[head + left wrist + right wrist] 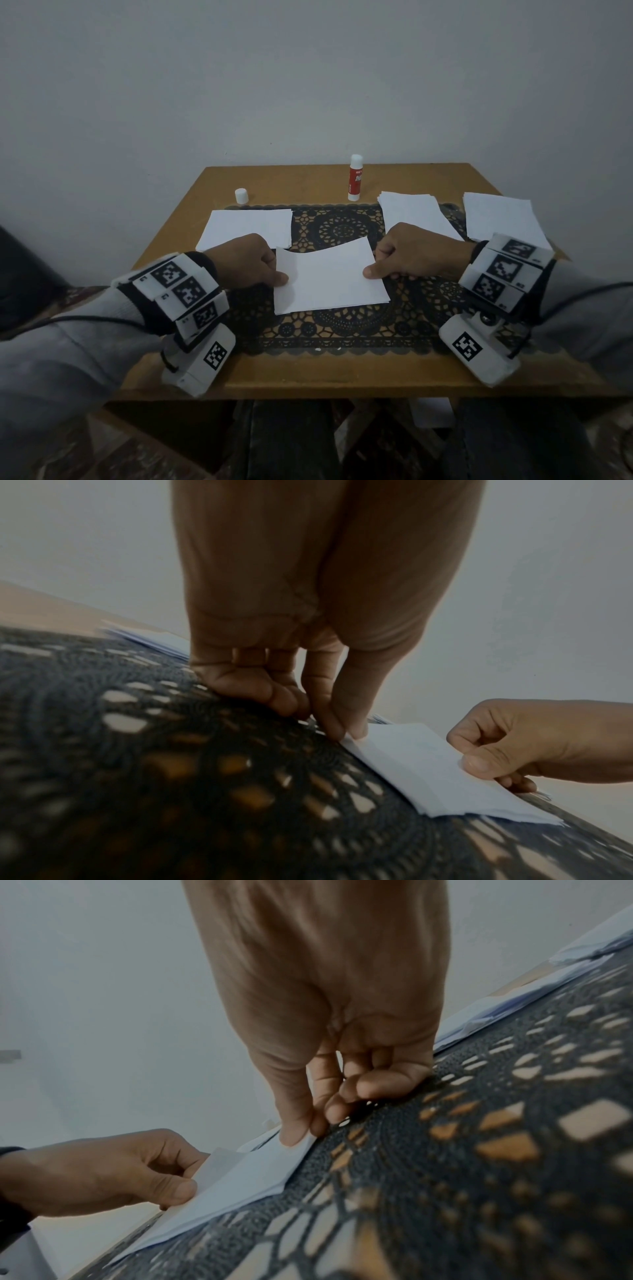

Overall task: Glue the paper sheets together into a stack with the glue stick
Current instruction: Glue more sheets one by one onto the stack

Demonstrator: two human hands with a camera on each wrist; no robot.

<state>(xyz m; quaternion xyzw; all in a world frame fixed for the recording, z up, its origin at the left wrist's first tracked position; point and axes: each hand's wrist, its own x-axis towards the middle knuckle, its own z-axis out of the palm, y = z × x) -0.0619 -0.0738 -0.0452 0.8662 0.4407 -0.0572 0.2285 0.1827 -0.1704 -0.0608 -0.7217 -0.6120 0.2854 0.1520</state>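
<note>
A wooden bench (pixel 308 371) against a pale wall (pixel 308 75) carries a dark lace mat (pixel 342 329). Four paper lots: one sheet (pixel 329 277) at centre, pinched by left hand (pixel 245 258) and right hand (pixel 416 250); piles at ten (pixel 246 228), one (pixel 416 212), two (pixel 500 214). One glue stick (pixel 355 178) stands at twelve, its cap (pixel 241 196) at eleven.

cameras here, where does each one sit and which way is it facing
Head: worn on the head, looking forward and down at the table; both forearms, left hand and right hand show, pinching the paper stack, with the glue stick behind.
Left wrist: under the left wrist, looking along the hand to its fingers at the stack's edge; the right hand shows too.
Right wrist: mirrored, with the left hand opposite.
Shared: both wrist views show the stack and the lace mat.
</note>
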